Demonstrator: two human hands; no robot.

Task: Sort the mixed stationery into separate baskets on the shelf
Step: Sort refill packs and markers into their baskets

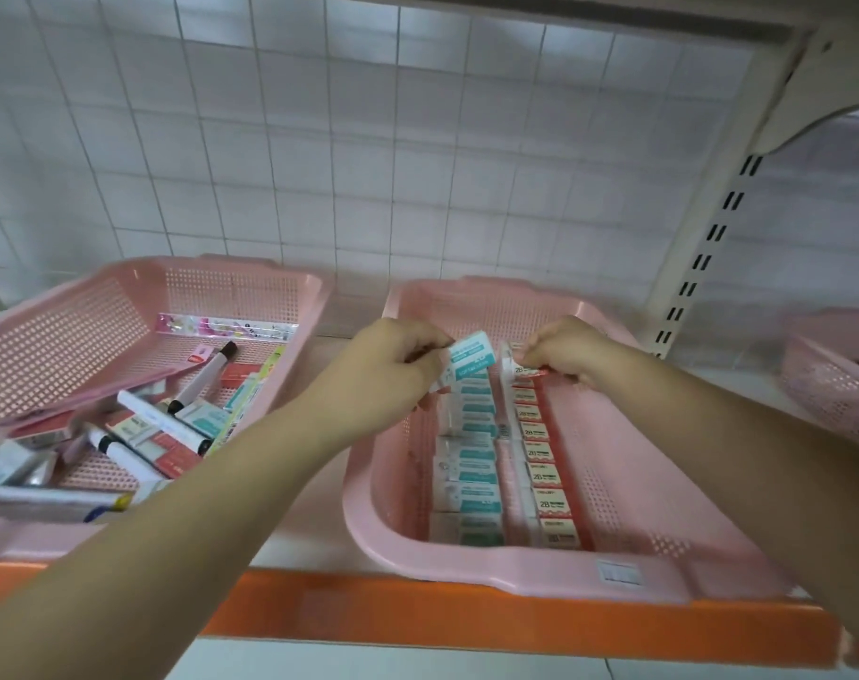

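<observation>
- A teal-and-white eraser box (471,354) is held tilted above the far end of the middle basket (565,571), over the head of a row of matching teal boxes (474,478).
- The person's left hand (393,370) holds that box, its fingers (420,353) curled and pinching the box's near end.
- The right hand (565,355) reaches in just beside it, with its fingers (540,354) pinched on the farthest red-and-cream 2B eraser (525,371), at the far end of its own row.
- The row of 2B erasers (545,473) runs from the near wall of the pink basket to the far end. It lies parallel to the teal row and touches it on the right.
- The right half of this basket's perforated floor is bare.
- A second pink basket (74,311) stands to the left, apart from the first, and holds a loose jumble of stationery.
- In the jumble are white markers with black caps (204,377), more small boxes in teal and red, and a flat patterned pack (226,328) lying along the far wall.
- Both baskets sit on a shelf with an orange front edge (417,615).
- Part of a third pink basket (829,385) shows at the far right, beyond a slotted white upright (702,257).
- A wall of white tiles (368,164) closes the scene behind.
</observation>
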